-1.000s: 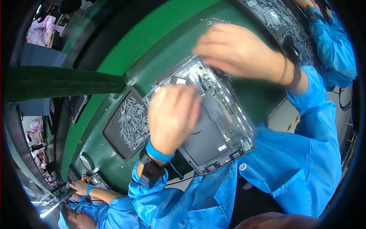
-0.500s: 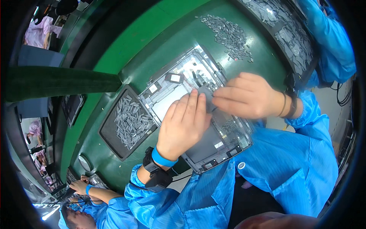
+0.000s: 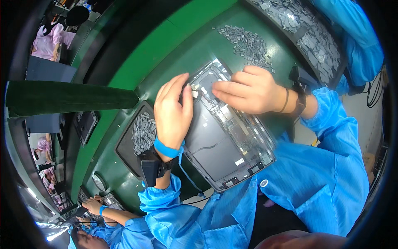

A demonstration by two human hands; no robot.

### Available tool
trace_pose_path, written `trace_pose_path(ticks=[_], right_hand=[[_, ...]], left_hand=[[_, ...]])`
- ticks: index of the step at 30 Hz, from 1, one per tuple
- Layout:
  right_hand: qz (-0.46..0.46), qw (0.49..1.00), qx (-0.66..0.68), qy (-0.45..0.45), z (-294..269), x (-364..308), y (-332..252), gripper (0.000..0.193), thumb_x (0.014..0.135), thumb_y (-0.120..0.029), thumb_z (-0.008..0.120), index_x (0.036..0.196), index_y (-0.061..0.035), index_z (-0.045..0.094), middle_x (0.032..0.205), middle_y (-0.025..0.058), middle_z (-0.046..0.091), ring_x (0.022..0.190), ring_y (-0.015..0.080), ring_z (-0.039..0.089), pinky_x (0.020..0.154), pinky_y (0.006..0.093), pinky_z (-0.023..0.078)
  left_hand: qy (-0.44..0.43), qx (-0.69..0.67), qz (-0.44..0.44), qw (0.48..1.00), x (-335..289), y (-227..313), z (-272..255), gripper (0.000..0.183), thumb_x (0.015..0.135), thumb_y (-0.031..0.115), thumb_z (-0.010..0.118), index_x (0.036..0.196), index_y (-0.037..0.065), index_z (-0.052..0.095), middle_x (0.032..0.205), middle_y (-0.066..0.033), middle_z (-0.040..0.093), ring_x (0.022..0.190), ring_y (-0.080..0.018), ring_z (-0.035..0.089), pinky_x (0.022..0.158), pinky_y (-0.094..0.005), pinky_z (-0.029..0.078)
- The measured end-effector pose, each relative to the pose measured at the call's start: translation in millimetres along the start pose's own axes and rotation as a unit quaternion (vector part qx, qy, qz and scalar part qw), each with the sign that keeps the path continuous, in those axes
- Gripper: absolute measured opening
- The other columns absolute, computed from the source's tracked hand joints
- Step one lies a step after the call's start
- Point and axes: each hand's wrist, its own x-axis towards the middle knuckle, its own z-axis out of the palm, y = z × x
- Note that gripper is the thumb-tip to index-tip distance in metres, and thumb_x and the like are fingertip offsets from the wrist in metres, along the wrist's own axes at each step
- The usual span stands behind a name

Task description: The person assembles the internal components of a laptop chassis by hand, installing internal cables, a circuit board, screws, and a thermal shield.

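Two grips, left parted, right curled, at device

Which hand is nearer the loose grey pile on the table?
Right. The right hand is just below the pile in view, over the opened device; the left hand is farther off, at the device's left edge.

Room is left on the surface beyond the device, bounded by loose pieces and a post; leftward, passage is apparently narrowed by a tray, partly hidden by the left hand.
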Motion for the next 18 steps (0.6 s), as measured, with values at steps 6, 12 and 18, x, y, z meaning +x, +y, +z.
trace_pose_path(ticks=[6,12,18], right_hand=[[0.033,0.999,-0.006,-0.039,5,3,-3,0.012,0.071,-0.015,0.066,0.081,-0.0079,0.069,0.095,-0.0004,0.066,0.067,0.0111,0.054,0.056,0.0264,0.040],[0.051,0.995,0.007,-0.082,1,6,-5,0.015,0.071,-0.015,0.065,0.082,-0.0057,0.069,0.098,0.0055,0.069,0.069,0.0128,0.058,0.058,0.0273,0.043],[0.050,0.992,-0.002,-0.113,1,6,-3,0.015,0.071,-0.014,0.064,0.081,-0.0052,0.068,0.099,0.0079,0.070,0.066,0.0135,0.060,0.056,0.0279,0.044]], left_hand=[[-0.018,0.002,-0.025,1.000,9,0,11,0.016,0.087,0.010,0.067,0.099,0.001,0.072,0.088,-0.0148,0.071,0.074,-0.0237,0.068,0.069,-0.0313,0.053],[0.017,0.052,0.036,0.998,13,-4,16,0.010,0.084,0.009,0.069,0.092,0.002,0.072,0.082,-0.0120,0.070,0.071,-0.0256,0.067,0.066,-0.0322,0.053],[0.004,0.085,0.121,0.989,17,-6,12,0.009,0.080,0.007,0.071,0.089,0.004,0.072,0.083,-0.0115,0.070,0.074,-0.0279,0.067,0.066,-0.0342,0.053]])
